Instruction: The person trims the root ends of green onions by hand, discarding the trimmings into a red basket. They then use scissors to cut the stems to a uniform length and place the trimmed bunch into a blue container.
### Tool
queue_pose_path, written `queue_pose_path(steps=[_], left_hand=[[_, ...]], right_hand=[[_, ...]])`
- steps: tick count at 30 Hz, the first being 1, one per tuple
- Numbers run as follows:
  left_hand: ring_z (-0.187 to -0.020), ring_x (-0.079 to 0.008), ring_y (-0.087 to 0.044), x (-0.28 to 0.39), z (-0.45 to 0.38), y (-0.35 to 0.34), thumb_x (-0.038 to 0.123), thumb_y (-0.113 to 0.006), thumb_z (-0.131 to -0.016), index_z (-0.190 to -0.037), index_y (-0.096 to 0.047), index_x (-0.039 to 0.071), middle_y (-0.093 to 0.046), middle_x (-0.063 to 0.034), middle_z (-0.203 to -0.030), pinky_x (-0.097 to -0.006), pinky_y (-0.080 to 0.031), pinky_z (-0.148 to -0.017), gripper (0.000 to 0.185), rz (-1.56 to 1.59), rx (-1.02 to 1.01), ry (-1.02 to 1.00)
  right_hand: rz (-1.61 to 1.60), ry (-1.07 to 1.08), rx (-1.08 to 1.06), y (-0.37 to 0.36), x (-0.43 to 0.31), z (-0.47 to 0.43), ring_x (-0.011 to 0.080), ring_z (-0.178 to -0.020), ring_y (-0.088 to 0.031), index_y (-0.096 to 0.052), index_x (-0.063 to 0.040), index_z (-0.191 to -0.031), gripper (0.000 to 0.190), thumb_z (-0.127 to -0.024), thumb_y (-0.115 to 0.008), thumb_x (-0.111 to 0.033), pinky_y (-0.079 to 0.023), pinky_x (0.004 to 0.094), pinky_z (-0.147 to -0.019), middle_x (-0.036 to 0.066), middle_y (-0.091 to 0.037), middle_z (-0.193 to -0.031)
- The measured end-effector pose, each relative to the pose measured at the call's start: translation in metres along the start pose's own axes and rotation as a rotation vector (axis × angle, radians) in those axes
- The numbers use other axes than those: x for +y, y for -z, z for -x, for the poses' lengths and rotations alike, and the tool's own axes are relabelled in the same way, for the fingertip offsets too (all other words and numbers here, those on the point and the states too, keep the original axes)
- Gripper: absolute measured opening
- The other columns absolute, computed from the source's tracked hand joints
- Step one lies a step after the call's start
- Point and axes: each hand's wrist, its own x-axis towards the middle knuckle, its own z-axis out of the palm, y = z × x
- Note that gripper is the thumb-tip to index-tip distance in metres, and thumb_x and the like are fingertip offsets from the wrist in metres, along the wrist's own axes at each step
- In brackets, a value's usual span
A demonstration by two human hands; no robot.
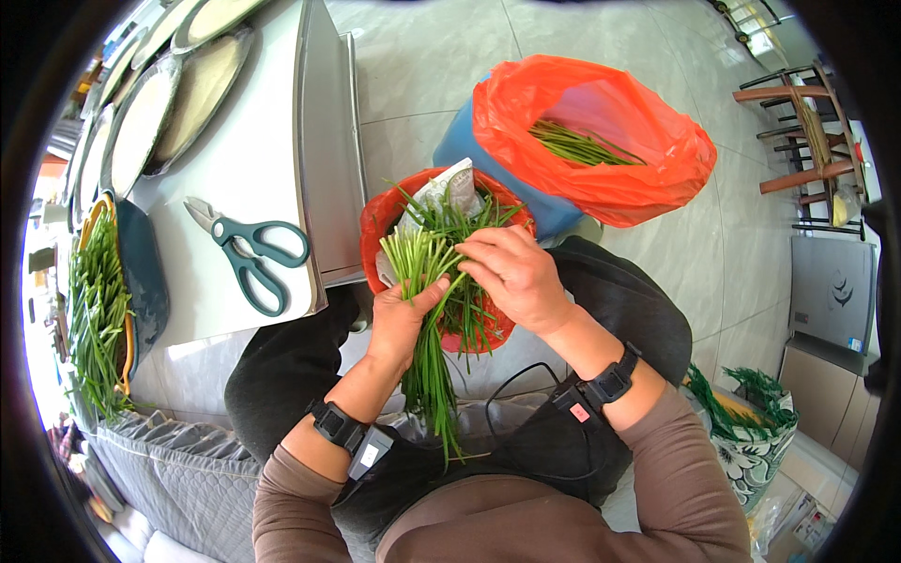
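Observation:
My left hand (401, 317) is closed round a bunch of garlic chives (429, 359), pale stem ends up, green leaves hanging toward my lap. The fingertips of my right hand (517, 274) pinch a stem at the bunch's right side. Below both hands stands a bin lined with a red plastic bag (373, 225), holding loose green leaves and a crumpled printed wrapper (450, 190). Kitchen scissors with dark green handles (246, 250) lie on the white table to the left, blades slightly apart.
A blue bucket (461, 141) with an orange-red bag (598, 84) holds green stalks. A dark teal basin (144, 274) of chives stands at the table's left end, near round covered trays (144, 119). A patterned bag (753, 457) with greenery is at the right; wooden stools (813, 148) stand beyond.

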Motion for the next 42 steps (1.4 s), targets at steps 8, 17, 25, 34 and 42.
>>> queue_pose_path(steps=[8,17,25,34,42], left_hand=[[-0.076,-0.0067,-0.057,-0.002,0.001,-0.003,0.008,-0.069,-0.081,-0.097,-0.068,0.0,-0.066,-0.0004,-0.087,-0.0225,-0.047,-0.07,0.018,-0.068,-0.018,-0.04],[-0.069,-0.0061,-0.056,-0.002,0.005,-0.005,0.008,-0.068,-0.081,-0.092,-0.068,0.003,-0.064,0.0014,-0.079,-0.0219,-0.047,-0.065,0.011,-0.237,-0.067,-0.152],[-0.075,-0.0075,-0.059,0.002,0.001,0.0,0.008,-0.068,-0.081,-0.097,-0.068,0.001,-0.066,-0.0005,-0.086,-0.0223,-0.048,-0.071,0.017,-0.007,-0.054,-0.046],[-0.075,-0.0098,-0.059,0.004,0.002,-0.002,0.008,-0.067,-0.082,-0.102,-0.065,0.002,-0.064,-0.0007,-0.091,-0.0246,-0.049,-0.07,0.021,0.039,-0.079,0.028],[-0.083,-0.0244,-0.063,0.014,0.001,0.001,0.023,-0.06,-0.085,-0.115,-0.056,0.005,-0.062,-0.0105,-0.101,-0.0393,-0.053,-0.07,0.034,0.281,-0.431,0.298]], right_hand=[[-0.014,-0.046,-0.139,0.001,0.005,0.005,0.0226,-0.077,-0.057,-0.068,-0.006,-0.086,0.014,-0.073,-0.07,-0.009,-0.047,0.0296,-0.063,0.005,-0.06,-0.08],[-0.833,-1.074,-0.381,0.009,0.014,0.0,0.0071,-0.063,-0.051,-0.066,-0.002,-0.079,0.024,-0.081,-0.066,-0.025,-0.039,0.0216,-0.054,0.0,-0.058,-0.072],[-0.347,-0.995,-0.339,0.009,0.027,0.003,0.009,-0.065,-0.054,-0.061,0.002,-0.089,0.023,-0.084,-0.064,-0.021,-0.043,0.0228,-0.058,0.006,-0.061,-0.079],[-1.0,-0.702,-0.319,-0.003,0.005,0.005,0.0106,-0.072,-0.059,-0.055,0.0,-0.111,0.029,-0.085,-0.064,-0.01,-0.05,0.0251,-0.066,0.006,-0.061,-0.097],[-0.91,-0.866,-0.314,0.0,0.012,0.003,0.0095,-0.069,-0.06,-0.06,0.001,-0.094,0.016,-0.083,-0.064,-0.01,-0.05,0.0241,-0.063,0.004,-0.065,-0.079]])
